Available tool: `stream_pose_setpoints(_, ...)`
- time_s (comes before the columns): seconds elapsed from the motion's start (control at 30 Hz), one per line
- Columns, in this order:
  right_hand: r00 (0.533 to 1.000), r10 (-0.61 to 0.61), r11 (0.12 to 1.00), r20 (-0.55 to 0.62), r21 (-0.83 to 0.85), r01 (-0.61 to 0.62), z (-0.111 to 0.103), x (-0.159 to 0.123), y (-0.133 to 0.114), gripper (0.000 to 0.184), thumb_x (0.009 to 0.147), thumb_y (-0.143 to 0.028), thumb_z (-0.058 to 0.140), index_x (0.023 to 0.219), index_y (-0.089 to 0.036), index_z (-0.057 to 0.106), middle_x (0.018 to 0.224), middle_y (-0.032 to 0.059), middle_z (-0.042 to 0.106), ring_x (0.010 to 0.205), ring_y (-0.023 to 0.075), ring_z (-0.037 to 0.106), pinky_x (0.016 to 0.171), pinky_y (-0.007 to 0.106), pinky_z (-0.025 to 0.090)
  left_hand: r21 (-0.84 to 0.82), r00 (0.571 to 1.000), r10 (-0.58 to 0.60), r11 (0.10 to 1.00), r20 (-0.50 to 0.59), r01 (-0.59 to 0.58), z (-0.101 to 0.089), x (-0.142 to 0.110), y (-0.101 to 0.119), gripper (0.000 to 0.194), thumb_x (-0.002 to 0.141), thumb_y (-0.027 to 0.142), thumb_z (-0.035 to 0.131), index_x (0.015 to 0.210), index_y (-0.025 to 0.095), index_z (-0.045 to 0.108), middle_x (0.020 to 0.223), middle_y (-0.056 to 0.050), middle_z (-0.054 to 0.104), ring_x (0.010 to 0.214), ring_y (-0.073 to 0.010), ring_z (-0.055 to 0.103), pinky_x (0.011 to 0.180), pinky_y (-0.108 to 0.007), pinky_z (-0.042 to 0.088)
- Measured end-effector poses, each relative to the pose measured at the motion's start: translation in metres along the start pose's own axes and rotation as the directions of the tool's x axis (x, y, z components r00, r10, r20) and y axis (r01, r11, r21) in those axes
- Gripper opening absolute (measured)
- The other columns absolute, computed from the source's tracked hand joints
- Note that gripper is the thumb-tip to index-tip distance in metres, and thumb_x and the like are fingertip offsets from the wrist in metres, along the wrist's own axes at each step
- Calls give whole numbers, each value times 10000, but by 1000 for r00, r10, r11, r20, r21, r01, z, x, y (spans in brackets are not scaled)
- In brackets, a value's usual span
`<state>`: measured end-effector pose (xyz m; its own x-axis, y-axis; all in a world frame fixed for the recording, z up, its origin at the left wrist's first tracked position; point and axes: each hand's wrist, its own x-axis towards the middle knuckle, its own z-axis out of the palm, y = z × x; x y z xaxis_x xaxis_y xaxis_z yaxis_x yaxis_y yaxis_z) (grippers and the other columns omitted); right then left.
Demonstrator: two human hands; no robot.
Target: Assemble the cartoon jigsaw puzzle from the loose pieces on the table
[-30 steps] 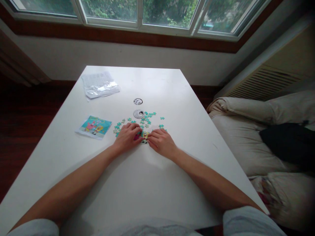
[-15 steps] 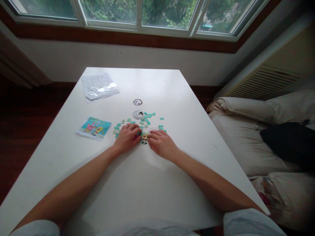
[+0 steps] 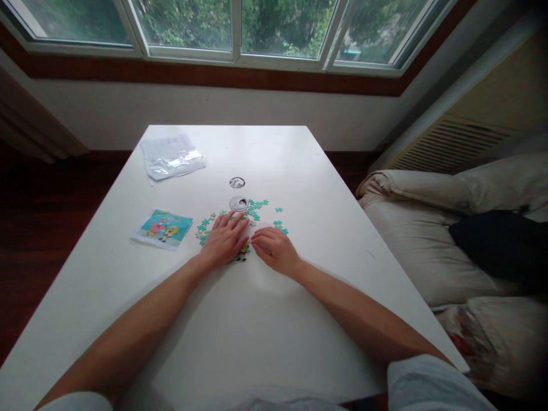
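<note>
My left hand (image 3: pixel 224 238) lies over a small joined patch of jigsaw puzzle (image 3: pixel 242 254), its fingers stretched out and a little apart. Only the patch's right and lower parts show, with yellow and dark print; the rest is under the palm. Just to the right, my right hand (image 3: pixel 277 251) rests with its fingers curled together and their tips pointing at the patch. What those fingertips hold, if anything, is too small to make out. Loose teal puzzle pieces (image 3: pixel 256 206) lie beyond and around both hands.
On the white table (image 3: pixel 265 342), a picture packet (image 3: pixel 165 228) with cartoon figures lies left of the hands. Clear plastic packaging (image 3: pixel 173 157) is at the far left. Two round discs (image 3: pixel 238 204) sit beyond the pieces. A cushioned sofa (image 3: pixel 402 240) stands to the right.
My left hand has flattened, its fingers extending forward over the puzzle patch, which showed more between the hands before. My right fingertips have come slightly away from it. The view has shifted a little.
</note>
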<state>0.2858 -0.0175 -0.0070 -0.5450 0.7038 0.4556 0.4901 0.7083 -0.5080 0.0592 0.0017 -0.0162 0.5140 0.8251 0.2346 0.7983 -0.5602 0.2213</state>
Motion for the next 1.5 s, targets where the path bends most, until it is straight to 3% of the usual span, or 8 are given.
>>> stream_pose_setpoints(0.17,968,196,981,-156,41,-192,-4,5,13,164,990,-255,573,910,-245,715,952,62,745,973,231,652,911,404,525,-16,999,-14,1000,34,14,2,0,-5,582,1042,488,443,1590,301,378,1669,-70,365,1573,-330,232,1261,-599,210)
stream_pose_setpoints(0.53,960,228,973,-164,77,-218,-2,7,12,144,977,-239,595,882,-236,703,895,48,719,932,216,633,872,361,505,-42,994,106,994,3,-106,-10,0,0,512,1017,473,524,1476,246,531,1493,-103,571,1437,-319,430,1256,-569,238)
stream_pose_setpoints(0.7,948,269,958,-168,-53,-282,-3,6,18,108,965,-242,630,911,-227,722,909,52,706,963,233,598,910,377,466,-150,970,244,959,19,-239,-12,1,1,365,1044,376,487,1359,251,623,1453,-59,616,1404,-272,480,1209,-486,357)
stream_pose_setpoints(0.83,950,293,929,-111,-203,-311,0,4,19,133,940,-303,697,1047,-241,746,1000,68,684,1032,258,560,931,393,433,-184,971,239,954,-18,-238,-11,1,-1,306,1043,325,487,1269,244,676,1351,-56,690,1311,-249,561,1159,-462,411)
stream_pose_setpoints(1.07,963,268,911,8,-327,-251,-2,1,16,326,954,-390,694,1266,-297,713,1103,85,629,1057,261,521,938,406,404,-106,975,218,969,-41,-222,-11,1,-8,262,1023,295,526,1202,242,710,1326,-40,710,1311,-266,567,1161,-491,406)
stream_pose_setpoints(1.17,980,193,943,46,-285,-172,-4,0,17,247,967,-258,659,1188,-317,751,1185,77,623,1134,257,513,980,407,400,-55,983,177,982,-38,-179,-15,-2,-9,255,1022,292,530,1192,237,711,1342,-44,700,1309,-280,567,1150,-512,419)
stream_pose_setpoints(1.3,992,111,975,54,-197,-98,-8,0,19,345,929,-61,592,1090,-305,774,1267,58,615,1203,239,508,1028,396,402,-46,986,164,985,-28,-165,-22,-13,-7,240,1021,316,545,1181,245,709,1330,-49,697,1284,-276,577,1132,-491,444)
stream_pose_setpoints(1.5,989,139,958,54,-261,-120,-10,-5,9,217,942,-348,712,1132,-246,735,1187,92,637,1125,265,525,987,423,422,-97,985,172,980,-23,-173,-25,-16,-13,233,964,353,644,1168,257,700,1324,-57,678,1281,-277,564,1148,-488,433)
